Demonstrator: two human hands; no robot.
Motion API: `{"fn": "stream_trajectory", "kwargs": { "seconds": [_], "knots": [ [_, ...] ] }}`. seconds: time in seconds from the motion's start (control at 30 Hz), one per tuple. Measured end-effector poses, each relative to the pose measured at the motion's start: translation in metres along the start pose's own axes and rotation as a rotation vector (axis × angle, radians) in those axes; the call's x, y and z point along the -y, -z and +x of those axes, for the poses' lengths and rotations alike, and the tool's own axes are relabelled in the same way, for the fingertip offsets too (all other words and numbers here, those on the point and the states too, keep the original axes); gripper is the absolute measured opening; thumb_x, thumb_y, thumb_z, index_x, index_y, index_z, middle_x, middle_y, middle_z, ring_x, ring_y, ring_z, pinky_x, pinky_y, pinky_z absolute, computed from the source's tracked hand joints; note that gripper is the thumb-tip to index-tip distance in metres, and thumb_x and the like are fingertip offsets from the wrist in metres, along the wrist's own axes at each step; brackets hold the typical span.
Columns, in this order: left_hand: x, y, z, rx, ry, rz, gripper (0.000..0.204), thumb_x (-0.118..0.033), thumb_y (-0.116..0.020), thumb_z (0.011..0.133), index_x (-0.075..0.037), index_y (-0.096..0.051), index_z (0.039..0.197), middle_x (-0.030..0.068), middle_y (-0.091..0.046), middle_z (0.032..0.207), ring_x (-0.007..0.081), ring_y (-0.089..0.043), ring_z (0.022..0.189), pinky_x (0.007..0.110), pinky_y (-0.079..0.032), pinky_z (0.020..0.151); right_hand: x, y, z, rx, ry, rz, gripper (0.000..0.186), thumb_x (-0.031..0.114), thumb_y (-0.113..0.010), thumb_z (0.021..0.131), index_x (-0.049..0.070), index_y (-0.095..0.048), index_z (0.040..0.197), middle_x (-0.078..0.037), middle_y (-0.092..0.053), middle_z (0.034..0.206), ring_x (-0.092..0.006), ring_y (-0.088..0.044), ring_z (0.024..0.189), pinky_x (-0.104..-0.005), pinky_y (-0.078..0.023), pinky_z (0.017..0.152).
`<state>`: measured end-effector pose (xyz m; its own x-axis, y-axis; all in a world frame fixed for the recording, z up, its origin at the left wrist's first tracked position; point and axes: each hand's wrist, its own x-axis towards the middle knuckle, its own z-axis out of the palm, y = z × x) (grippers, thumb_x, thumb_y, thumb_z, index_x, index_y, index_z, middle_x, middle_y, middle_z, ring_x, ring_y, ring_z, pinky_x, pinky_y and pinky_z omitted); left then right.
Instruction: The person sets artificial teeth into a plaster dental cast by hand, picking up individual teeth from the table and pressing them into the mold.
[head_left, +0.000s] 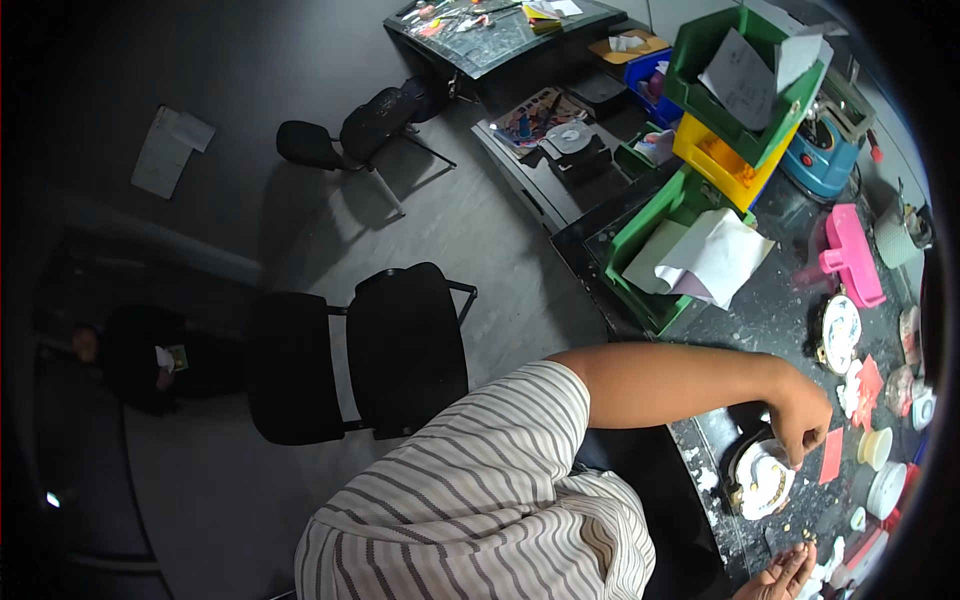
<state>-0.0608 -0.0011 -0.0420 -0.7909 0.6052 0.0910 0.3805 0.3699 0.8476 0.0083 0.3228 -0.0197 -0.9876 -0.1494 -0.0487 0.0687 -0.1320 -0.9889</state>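
A round white ornamental piece with a gold-brown edge (765, 480) lies near the front edge of the dark worktable. Over its right rim, my left hand (803, 415) points its fingers downward, closed in a pinch. Whatever the fingertips hold, if anything, is too small to make out. Lower down at the picture's edge, my right hand (780, 575) shows its fingers stretched out side by side. Tiny gold-coloured bits (808, 536) are at its fingertips. A flat red piece (831, 456) lies beside my left hand.
Farther along the table are a round blue-patterned piece (841, 333), a pink holder (850, 258), a green bin with papers (655, 255), stacked bins (735, 150) and a blue machine (822, 160). White tubs (887, 489) stand at right. Black chairs (405, 345) and a person (165, 350) are behind.
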Motion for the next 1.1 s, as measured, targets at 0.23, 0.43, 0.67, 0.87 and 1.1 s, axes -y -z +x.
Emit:
{"fn": "stream_trajectory", "kwargs": {
  "seconds": [0.23, 0.43, 0.67, 0.87, 1.1],
  "knots": [
    [0.0, -0.004, 0.009, -0.012, -0.001, 0.0, 0.03, -0.035, -0.08, 0.077, -0.006, -0.077, 0.082, 0.0103, -0.076, 0.084, 0.026, -0.073, 0.081, 0.04, -0.056, 0.075, -0.021, 0.049, 0.02, 0.23, 0.768, -0.838, 0.039, 0.019, -0.043, 0.11, -0.003, -0.056, 0.14, -0.025, -0.064, 0.117, -0.0253, -0.064, 0.076, -0.0307, -0.053, 0.062],
    [0.005, -0.004, 0.013, -0.021, -0.022, 0.023, 0.029, -0.035, -0.08, 0.077, -0.007, -0.078, 0.082, 0.0109, -0.076, 0.084, 0.0268, -0.073, 0.081, 0.04, -0.056, 0.074, 0.007, -0.006, 0.021, -0.055, 0.123, -0.13, 0.027, 0.011, -0.064, 0.102, -0.002, -0.063, 0.126, -0.014, -0.071, 0.094, -0.0163, -0.065, 0.07, -0.0232, -0.051, 0.056],
    [-0.001, -0.004, 0.016, -0.085, -0.177, -0.013, 0.025, -0.033, -0.079, 0.075, -0.008, -0.075, 0.076, 0.0095, -0.074, 0.076, 0.0259, -0.072, 0.072, 0.04, -0.055, 0.066, 0.006, 0.007, 0.014, -0.098, 0.058, -0.138, 0.031, 0.015, -0.063, 0.104, 0.0, -0.06, 0.131, -0.009, -0.068, 0.113, -0.0089, -0.056, 0.084, -0.0213, -0.044, 0.069],
    [-0.023, 0.009, -0.013, -0.288, -0.187, -0.213, 0.018, -0.017, -0.075, 0.079, -0.003, -0.072, 0.09, 0.0111, -0.07, 0.082, 0.0241, -0.068, 0.074, 0.037, -0.053, 0.066, 0.011, -0.075, -0.004, -0.137, -0.017, -0.129, 0.022, 0.003, -0.077, 0.089, -0.001, -0.07, 0.109, -0.017, -0.075, 0.099, -0.0153, -0.068, 0.065, -0.0253, -0.056, 0.055],
    [-0.031, 0.015, -0.014, -0.205, -0.167, -0.103, 0.018, -0.011, -0.073, 0.084, -0.001, -0.073, 0.099, 0.01, -0.07, 0.089, 0.0215, -0.067, 0.081, 0.034, -0.052, 0.074, 0.023, -0.073, -0.006, -0.073, 0.157, -0.084, 0.016, -0.004, -0.071, 0.092, -0.005, -0.071, 0.108, -0.015, -0.072, 0.103, -0.0142, -0.066, 0.074, -0.0259, -0.055, 0.059]
  ]
}}
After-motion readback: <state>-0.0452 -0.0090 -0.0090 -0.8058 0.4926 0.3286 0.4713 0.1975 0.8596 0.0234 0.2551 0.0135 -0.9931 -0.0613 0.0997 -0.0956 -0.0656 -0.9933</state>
